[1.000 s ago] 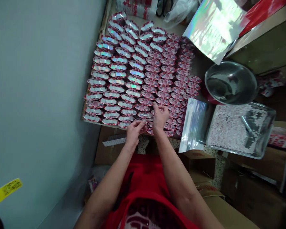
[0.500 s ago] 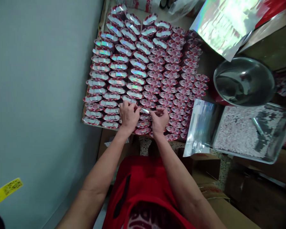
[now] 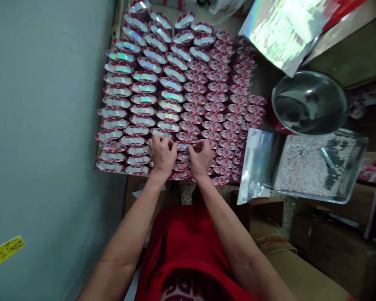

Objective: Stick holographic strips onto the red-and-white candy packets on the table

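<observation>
Between my two hands is a small shiny silver strip (image 3: pixel 183 146), laid across the oval top of a red-and-white item. My left hand (image 3: pixel 162 154) pinches at its left end, and my right hand (image 3: pixel 201 157) pinches at the right end; the fingertips partly cover both ends. Around them stand close rows of these oval-topped items. Those on the left carry silver strips (image 3: pixel 143 99) that glint with rainbow colours. Those to the right show a pink round spot (image 3: pixel 217 97) in the middle and no strip.
Right of the rows lies a silver foil sheet (image 3: pixel 253 167), beside a clear tray (image 3: pixel 344 196) of small pale pieces with a short tube. Behind it stands a steel bowl (image 3: pixel 277 90). A larger shiny sheet (image 3: pixel 285 33) lies farther back. A wall (image 3: pixel 50 104) borders the left; cardboard boxes (image 3: pixel 301 271) stand below.
The silver strip, tilted between my fingers before, now lies flatter on the oval top. My hands have come slightly closer together. The whole view has shifted, with the table appearing farther left.
</observation>
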`<state>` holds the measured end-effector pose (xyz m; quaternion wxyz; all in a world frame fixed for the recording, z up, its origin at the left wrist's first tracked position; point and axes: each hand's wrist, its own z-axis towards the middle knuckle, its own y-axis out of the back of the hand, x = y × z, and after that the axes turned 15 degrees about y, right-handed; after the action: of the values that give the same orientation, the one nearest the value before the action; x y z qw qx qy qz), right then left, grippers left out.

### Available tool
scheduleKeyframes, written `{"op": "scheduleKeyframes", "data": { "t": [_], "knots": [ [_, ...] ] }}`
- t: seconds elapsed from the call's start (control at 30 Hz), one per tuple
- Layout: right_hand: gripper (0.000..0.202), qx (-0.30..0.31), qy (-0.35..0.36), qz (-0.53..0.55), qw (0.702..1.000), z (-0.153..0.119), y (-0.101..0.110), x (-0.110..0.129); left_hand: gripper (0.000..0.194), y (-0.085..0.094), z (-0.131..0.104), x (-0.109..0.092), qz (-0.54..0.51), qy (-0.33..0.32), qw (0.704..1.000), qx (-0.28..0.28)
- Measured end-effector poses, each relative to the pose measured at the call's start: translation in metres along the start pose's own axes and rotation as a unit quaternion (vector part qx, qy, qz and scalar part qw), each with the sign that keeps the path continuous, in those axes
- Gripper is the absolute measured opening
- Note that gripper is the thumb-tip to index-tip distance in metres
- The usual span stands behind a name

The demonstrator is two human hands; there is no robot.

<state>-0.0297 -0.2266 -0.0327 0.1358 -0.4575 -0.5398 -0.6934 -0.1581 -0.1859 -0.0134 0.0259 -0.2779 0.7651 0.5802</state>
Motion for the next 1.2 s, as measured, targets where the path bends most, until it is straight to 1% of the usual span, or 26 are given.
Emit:
{"op": "scheduleKeyframes", "data": {
  "t": [0.1, 0.13, 0.2, 0.27, 0.3, 0.33, 0.37, 0.4, 0.43, 0.47, 0.53, 0.6, 0.63, 0.67, 0.7, 0.73, 0.8, 0.87, 0.93, 1.0, 1.13, 1.2],
  "knots": [
    [0.033, 0.016, 0.018, -0.093, 0.995, 0.009, 0.007, 0.003, 0.038, 0.007, 0.005, -0.006, -0.002, 0.048, 0.999, -0.014],
    [0.034, 0.036, 0.016, -0.109, 0.993, 0.013, 0.009, 0.004, 0.04, 0.01, 0.008, -0.008, 0.002, 0.054, 0.998, -0.016],
    [0.033, 0.092, -0.006, -0.117, 0.989, 0.022, 0.013, 0.007, 0.031, 0.016, 0.016, -0.01, 0.013, 0.054, 0.998, -0.012],
    [0.03, 0.135, -0.027, -0.091, 0.986, 0.029, 0.021, 0.009, 0.025, 0.022, 0.024, -0.014, 0.017, 0.031, 0.999, 0.005],
    [0.028, 0.146, -0.028, -0.061, 0.987, 0.031, 0.028, 0.009, 0.025, 0.024, 0.027, -0.019, 0.016, 0.009, 1.0, 0.016],
    [0.026, 0.151, -0.018, -0.019, 0.988, 0.032, 0.037, 0.007, 0.025, 0.025, 0.027, -0.028, 0.012, -0.016, 0.999, 0.028],
    [0.023, 0.148, -0.001, 0.029, 0.989, 0.031, 0.05, 0.002, 0.025, 0.025, 0.025, -0.04, 0.004, -0.044, 0.998, 0.037],
    [0.021, 0.133, 0.02, 0.072, 0.988, 0.031, 0.066, -0.005, 0.023, 0.022, 0.019, -0.058, -0.006, -0.074, 0.996, 0.044],
    [0.019, 0.103, 0.037, 0.102, 0.989, 0.03, 0.084, -0.016, 0.02, 0.016, 0.01, -0.081, -0.018, -0.105, 0.993, 0.051],
    [0.02, 0.058, 0.047, 0.114, 0.991, 0.03, 0.106, -0.03, 0.015, 0.007, -0.001, -0.107, -0.034, -0.135, 0.989, 0.053],
    [0.021, -0.06, 0.032, 0.082, 0.994, 0.034, 0.152, -0.066, 0.007, -0.019, -0.029, -0.169, -0.035, -0.222, 0.972, 0.073],
    [0.021, -0.157, -0.018, 0.036, 0.987, 0.044, 0.197, -0.106, 0.007, -0.053, -0.055, -0.23, -0.005, -0.308, 0.948, 0.08],
    [0.02, -0.184, -0.028, 0.022, 0.982, 0.051, 0.216, -0.125, 0.008, -0.07, -0.065, -0.255, 0.014, -0.343, 0.936, 0.082],
    [0.019, -0.193, -0.024, 0.013, 0.981, 0.059, 0.231, -0.142, 0.012, -0.087, -0.071, -0.276, 0.035, -0.364, 0.927, 0.086],
    [0.017, -0.186, -0.01, 0.005, 0.982, 0.068, 0.243, -0.156, 0.017, -0.102, -0.074, -0.291, 0.057, -0.375, 0.921, 0.091],
    [0.015, -0.165, 0.015, -0.003, 0.986, 0.077, 0.251, -0.168, 0.021, -0.114, -0.074, -0.302, 0.075, -0.378, 0.918, 0.098],
    [0.014, -0.102, 0.078, -0.031, 0.991, 0.093, 0.258, -0.181, 0.023, -0.131, -0.069, -0.309, 0.095, -0.369, 0.918, 0.109],
    [0.019, -0.046, 0.143, -0.066, 0.986, 0.106, 0.259, -0.185, 0.017, -0.136, -0.064, -0.306, 0.088, -0.357, 0.923, 0.111],
    [0.028, -0.013, 0.197, -0.094, 0.976, 0.115, 0.259, -0.184, 0.01, -0.133, -0.063, -0.299, 0.074, -0.346, 0.929, 0.113],
    [0.036, 0.013, 0.235, -0.105, 0.966, 0.122, 0.258, -0.181, 0.012, -0.126, -0.066, -0.293, 0.063, -0.328, 0.933, 0.134],
    [0.041, 0.079, 0.293, -0.096, 0.948, 0.131, 0.254, -0.175, 0.018, -0.116, -0.071, -0.284, 0.01, -0.254, 0.946, 0.199],
    [0.041, 0.109, 0.31, -0.09, 0.94, 0.134, 0.247, -0.174, 0.019, -0.114, -0.068, -0.281, -0.037, -0.22, 0.942, 0.252]
  ]
}}
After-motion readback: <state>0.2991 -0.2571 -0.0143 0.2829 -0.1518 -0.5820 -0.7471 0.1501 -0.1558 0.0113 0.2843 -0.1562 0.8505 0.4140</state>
